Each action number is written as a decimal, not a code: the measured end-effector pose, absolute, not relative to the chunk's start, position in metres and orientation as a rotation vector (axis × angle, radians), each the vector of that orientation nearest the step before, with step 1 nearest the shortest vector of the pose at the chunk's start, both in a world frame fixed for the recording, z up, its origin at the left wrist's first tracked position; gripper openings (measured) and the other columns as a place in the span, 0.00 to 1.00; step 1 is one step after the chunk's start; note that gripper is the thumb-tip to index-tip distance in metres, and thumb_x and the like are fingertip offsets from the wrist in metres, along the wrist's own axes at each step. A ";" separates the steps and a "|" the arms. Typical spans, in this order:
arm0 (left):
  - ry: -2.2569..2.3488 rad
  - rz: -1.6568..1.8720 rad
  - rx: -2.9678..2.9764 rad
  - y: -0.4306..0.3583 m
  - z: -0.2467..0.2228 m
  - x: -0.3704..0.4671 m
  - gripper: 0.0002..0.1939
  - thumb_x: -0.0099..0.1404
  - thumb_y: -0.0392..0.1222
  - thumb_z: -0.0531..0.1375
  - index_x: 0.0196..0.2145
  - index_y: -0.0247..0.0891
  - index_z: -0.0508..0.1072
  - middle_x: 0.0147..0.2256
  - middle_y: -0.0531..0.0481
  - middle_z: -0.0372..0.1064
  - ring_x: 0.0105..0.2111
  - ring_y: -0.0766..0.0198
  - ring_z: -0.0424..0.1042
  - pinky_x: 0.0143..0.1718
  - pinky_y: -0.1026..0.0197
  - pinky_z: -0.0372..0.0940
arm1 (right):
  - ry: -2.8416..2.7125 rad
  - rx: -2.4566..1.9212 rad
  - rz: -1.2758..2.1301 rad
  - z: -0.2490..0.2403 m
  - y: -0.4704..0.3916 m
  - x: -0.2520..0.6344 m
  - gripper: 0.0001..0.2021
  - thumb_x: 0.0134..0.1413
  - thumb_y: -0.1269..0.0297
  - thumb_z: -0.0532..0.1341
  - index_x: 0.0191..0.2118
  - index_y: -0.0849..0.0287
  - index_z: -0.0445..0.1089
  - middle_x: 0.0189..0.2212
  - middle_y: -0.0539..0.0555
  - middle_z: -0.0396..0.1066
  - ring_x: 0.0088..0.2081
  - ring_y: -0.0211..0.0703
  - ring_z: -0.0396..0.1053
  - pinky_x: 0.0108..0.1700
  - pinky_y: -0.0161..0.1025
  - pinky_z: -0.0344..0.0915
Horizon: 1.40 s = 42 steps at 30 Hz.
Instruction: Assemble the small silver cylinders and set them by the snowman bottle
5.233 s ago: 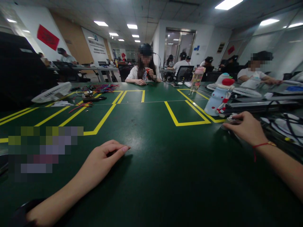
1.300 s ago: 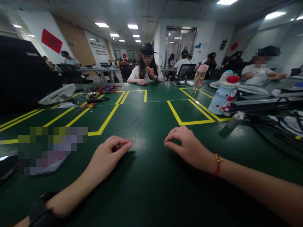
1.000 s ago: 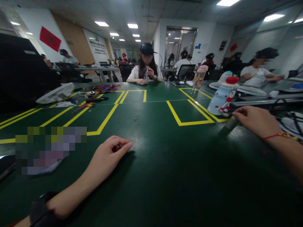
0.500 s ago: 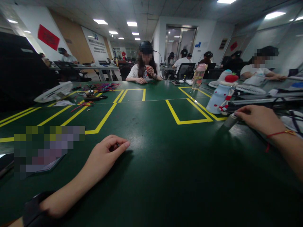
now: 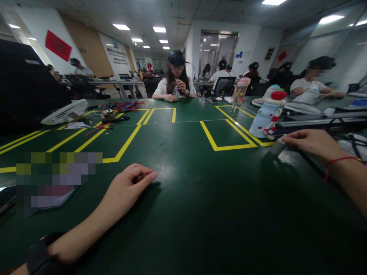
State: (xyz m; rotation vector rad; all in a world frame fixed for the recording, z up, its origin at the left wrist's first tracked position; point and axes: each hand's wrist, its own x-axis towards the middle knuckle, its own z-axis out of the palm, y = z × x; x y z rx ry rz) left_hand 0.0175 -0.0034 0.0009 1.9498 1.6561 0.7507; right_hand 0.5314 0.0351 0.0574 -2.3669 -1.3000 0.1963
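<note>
At the right, my right hand [image 5: 314,144] pinches the top of a small grey cylinder [image 5: 276,148] between thumb and fingertips. The cylinder leans slightly, its lower end at the green tabletop [image 5: 195,214]; its exact kind is not clear. Just behind it stands a light-blue bottle [image 5: 259,121] with a red strawberry-like top. My left hand [image 5: 127,187] rests on the table left of centre, fingers curled and thumb tip against the index finger. Nothing shows in its grip. Left of that hand lies a flat object [image 5: 61,196], mostly blurred out by pixelation.
Yellow tape lines [image 5: 235,147] mark the tabletop. Bundled coloured wires [image 5: 123,105] and a white fan [image 5: 67,111] are at the far left. A clear pink-lidded bottle [image 5: 240,93] stands far right, near metal rails [image 5: 318,119]. A person [image 5: 173,86] sits opposite.
My right hand and the grey cylinder have shifted very slightly to the left. The left hand stays where it was.
</note>
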 end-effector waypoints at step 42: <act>1.328 0.705 2.170 -0.017 0.003 0.046 0.12 0.67 0.50 0.56 0.46 0.47 0.72 0.43 0.51 0.66 0.38 0.61 0.69 0.36 0.59 0.65 | -1.983 -0.944 0.901 0.004 -0.023 0.290 0.16 0.50 0.62 0.65 0.46 0.57 0.69 0.44 0.54 0.70 0.45 0.37 0.70 0.49 0.38 0.69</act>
